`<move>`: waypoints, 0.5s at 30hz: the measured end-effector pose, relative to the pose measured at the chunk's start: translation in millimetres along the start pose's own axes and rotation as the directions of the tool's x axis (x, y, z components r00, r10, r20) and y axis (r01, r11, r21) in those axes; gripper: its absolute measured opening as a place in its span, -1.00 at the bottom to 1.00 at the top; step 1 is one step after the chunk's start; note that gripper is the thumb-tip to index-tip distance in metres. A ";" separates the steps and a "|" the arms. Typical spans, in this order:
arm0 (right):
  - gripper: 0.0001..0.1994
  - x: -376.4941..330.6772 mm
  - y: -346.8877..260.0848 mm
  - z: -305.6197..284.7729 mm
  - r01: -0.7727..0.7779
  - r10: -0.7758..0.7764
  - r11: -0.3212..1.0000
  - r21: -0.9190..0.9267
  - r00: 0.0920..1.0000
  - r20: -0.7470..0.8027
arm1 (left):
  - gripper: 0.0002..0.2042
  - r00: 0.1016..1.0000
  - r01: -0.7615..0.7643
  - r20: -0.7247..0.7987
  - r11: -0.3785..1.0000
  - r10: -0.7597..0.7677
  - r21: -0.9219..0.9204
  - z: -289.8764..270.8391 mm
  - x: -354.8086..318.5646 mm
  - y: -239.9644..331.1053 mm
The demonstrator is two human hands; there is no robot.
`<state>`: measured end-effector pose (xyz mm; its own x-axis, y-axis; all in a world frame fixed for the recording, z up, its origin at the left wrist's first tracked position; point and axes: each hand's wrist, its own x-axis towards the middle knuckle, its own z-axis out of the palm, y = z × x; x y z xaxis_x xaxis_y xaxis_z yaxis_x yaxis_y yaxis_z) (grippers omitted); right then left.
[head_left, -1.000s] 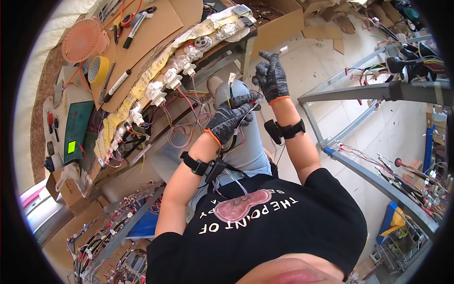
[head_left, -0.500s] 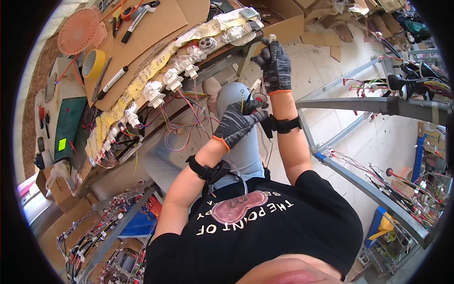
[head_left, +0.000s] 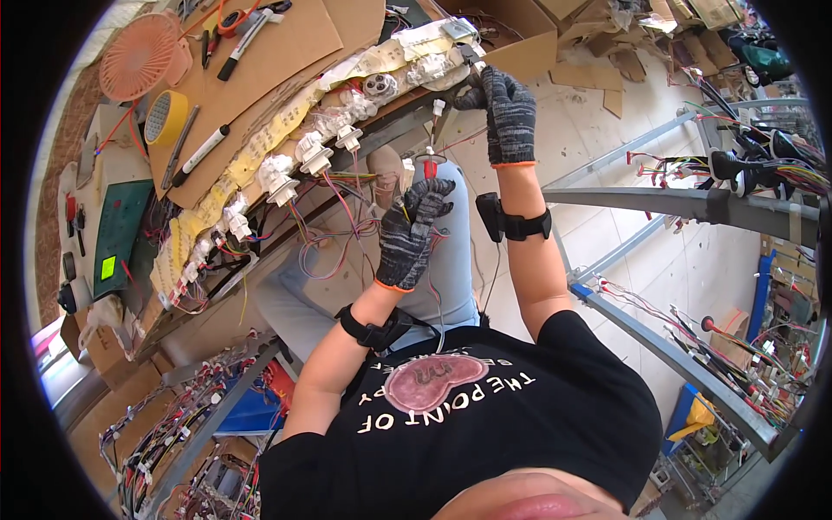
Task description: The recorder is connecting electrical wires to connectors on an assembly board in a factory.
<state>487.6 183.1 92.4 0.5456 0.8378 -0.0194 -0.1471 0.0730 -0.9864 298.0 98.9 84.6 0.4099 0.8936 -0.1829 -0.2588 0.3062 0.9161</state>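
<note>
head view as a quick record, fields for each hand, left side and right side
left hand: gloved, closed, holding a wired white connector; red part beside it
right hand: gloved, raised at the far end of the yellow-taped strip; grip unclear
left side: orange fan, yellow tape roll, marker
right side: metal rack, coloured wires

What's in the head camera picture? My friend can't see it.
A person's gloved left hand holds wired plugs over their knee, while the gloved right hand is by the end of a workbench edged with white plugs. A pink fan and yellow tape are at left.
</note>
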 end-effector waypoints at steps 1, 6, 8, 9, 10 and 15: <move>-0.78 -0.1 -1.5 1.2 -0.022 0.022 1.000 0.016 1.000 -0.008 | -0.74 1.000 0.002 -0.001 1.000 -0.002 -0.001 -0.3 -0.3 -0.8; -0.78 1.8 5.9 -3.9 0.132 -0.146 0.969 -0.209 0.988 -0.051 | -0.79 0.996 -0.092 -0.010 0.995 0.092 0.025 3.7 4.1 0.7; -0.78 -18.1 24.6 -12.8 0.262 -0.278 0.950 -0.169 0.958 -0.074 | -0.80 0.996 -0.086 -0.025 0.996 0.086 0.009 3.5 4.7 3.6; -0.79 -31.8 18.6 -5.8 0.155 -0.163 0.983 -0.101 0.984 -0.072 | -0.80 0.996 -0.089 -0.023 0.996 0.090 0.005 3.9 5.5 -1.0; -0.78 -51.0 17.6 7.0 0.028 -0.030 0.999 -0.032 0.998 -0.058 | -0.80 0.996 -0.082 -0.033 0.997 0.082 0.005 2.7 0.7 -5.0; -0.78 -61.8 -12.5 36.0 -0.090 0.092 0.987 0.130 0.996 -0.008 | -0.79 0.996 -0.085 0.001 0.988 0.086 0.127 6.5 4.7 -4.0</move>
<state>426.0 149.9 111.8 0.5368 0.8364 -0.1111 -0.3013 0.0671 -0.9512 306.6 99.7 82.5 0.3868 0.9164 -0.1032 -0.1793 0.1845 0.9663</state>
